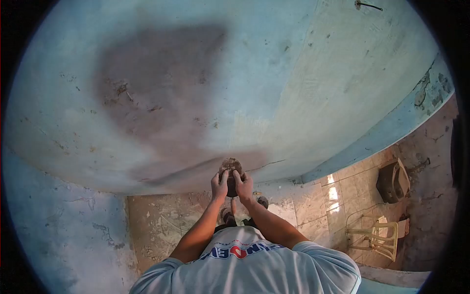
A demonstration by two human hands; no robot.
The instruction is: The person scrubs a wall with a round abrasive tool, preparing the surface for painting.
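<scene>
In the head view, a dark oval object (231,166) with a brown, dusty-looking upper end is held between my two hands, in front of the wall. I cannot make out its exact kind. My left hand (219,186) grips its left side, with the thumb lying on its near face. On the opposite side my right hand (243,186) holds it the same way, thumb also on the face. The other fingers are mostly hidden behind it. Its darker lower end shows between my wrists.
A worn pale-blue wall (254,83) with chips, cracks and a shadow rises ahead. Below, my feet stand on a dusty tiled floor (311,209). To the right are a dark boxy object (393,181) and a pale plastic chair (387,237). A wire (369,5) sticks out of the wall.
</scene>
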